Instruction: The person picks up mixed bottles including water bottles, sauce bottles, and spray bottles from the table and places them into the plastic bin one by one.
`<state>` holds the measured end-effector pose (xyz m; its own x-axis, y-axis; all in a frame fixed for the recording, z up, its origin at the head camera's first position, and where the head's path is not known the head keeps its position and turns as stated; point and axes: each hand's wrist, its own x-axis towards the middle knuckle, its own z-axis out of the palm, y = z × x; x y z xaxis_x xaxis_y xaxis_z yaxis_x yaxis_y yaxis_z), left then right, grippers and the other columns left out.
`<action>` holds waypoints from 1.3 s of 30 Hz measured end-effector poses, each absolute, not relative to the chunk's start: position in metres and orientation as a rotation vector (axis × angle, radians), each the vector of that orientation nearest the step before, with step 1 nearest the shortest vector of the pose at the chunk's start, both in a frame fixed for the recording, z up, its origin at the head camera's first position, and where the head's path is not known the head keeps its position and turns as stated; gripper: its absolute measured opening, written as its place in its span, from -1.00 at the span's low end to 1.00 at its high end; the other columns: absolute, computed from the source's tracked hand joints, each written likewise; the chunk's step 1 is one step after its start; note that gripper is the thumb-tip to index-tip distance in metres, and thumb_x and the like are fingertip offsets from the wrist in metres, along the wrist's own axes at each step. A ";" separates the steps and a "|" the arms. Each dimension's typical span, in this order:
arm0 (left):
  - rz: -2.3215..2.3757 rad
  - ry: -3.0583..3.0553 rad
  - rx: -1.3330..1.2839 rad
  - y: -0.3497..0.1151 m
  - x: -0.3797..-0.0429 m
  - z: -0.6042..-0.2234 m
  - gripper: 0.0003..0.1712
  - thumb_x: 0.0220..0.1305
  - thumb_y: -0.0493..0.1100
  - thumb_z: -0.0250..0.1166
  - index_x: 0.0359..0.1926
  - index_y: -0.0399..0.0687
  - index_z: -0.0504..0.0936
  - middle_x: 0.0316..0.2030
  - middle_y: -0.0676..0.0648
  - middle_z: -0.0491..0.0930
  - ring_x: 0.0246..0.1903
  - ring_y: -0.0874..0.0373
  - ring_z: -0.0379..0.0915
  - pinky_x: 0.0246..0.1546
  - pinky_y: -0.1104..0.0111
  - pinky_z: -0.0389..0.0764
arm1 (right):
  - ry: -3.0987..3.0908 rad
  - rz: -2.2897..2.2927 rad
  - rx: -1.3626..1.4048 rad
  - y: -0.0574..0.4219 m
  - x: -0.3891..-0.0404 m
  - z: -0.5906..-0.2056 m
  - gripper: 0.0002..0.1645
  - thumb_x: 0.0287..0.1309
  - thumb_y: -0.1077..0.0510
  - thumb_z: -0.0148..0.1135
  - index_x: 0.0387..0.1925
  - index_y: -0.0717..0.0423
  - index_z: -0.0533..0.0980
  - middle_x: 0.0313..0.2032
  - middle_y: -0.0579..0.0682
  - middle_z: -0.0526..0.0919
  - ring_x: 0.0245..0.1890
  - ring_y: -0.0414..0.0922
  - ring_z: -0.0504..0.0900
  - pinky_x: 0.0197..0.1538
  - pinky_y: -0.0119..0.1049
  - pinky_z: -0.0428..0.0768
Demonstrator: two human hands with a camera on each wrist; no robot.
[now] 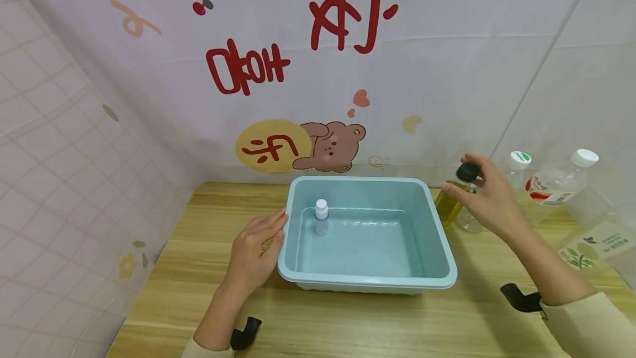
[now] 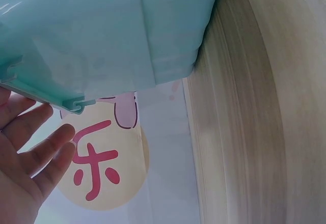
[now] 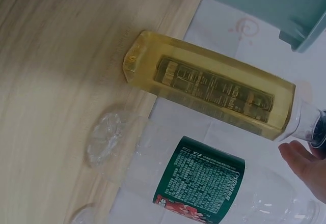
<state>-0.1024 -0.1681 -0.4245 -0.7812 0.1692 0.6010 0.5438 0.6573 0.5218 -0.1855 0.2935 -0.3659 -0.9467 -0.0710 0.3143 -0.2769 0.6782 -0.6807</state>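
Observation:
A pale blue plastic tub (image 1: 367,281) stands on the wooden table, with a small white-capped bottle (image 1: 321,217) upright inside near its left wall. My left hand (image 1: 252,253) rests at the tub's left rim, its fingers extended; in the left wrist view the fingertips (image 2: 63,132) are right at the rim's underside. To the right of the tub, my right hand (image 1: 484,198) holds a square bottle of yellow liquid (image 3: 214,84) by its dark cap (image 1: 467,172), thumb and fingers around the top. The bottle is nearly upright, its base close to the tabletop.
Just beyond the right hand is a clear bottle with a green label (image 3: 201,180). Farther right are a clear bottle with a red and white label (image 1: 549,185) and another with a leafy print (image 1: 593,245). A printed cloth (image 1: 437,70) hangs behind the table.

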 end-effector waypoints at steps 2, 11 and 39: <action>-0.975 -2.366 -0.553 -0.169 -0.103 -0.423 -0.59 0.32 -0.33 0.33 0.18 -0.26 0.72 0.22 -0.17 0.66 0.12 -0.12 0.64 0.06 -0.06 0.69 | -2.629 1.140 0.261 0.293 -0.186 -0.366 -0.01 0.27 0.06 0.50 0.50 0.37 0.18 0.34 0.42 0.42 0.23 0.49 0.49 0.22 0.36 0.47; -0.979 -2.371 -0.564 -0.172 -0.105 -0.419 -0.59 0.33 -0.32 0.33 0.18 -0.26 0.72 0.20 -0.19 0.66 0.10 -0.13 0.65 0.05 -0.07 0.69 | -2.603 1.197 0.206 0.295 -0.184 -0.368 -0.14 0.36 0.10 0.41 0.45 0.43 0.20 0.23 0.47 0.53 0.13 0.25 0.59 -0.01 -0.75 0.48; -0.985 -2.328 -0.594 -0.173 -0.108 -0.421 -0.61 0.30 -0.34 0.34 0.15 -0.29 0.73 0.17 -0.20 0.68 0.08 -0.13 0.65 0.01 -0.06 0.70 | -2.533 1.160 0.254 0.298 -0.182 -0.376 -0.36 0.31 0.19 0.45 0.21 0.48 0.37 -0.04 0.46 0.68 -0.24 -0.66 0.51 -0.19 -0.75 0.52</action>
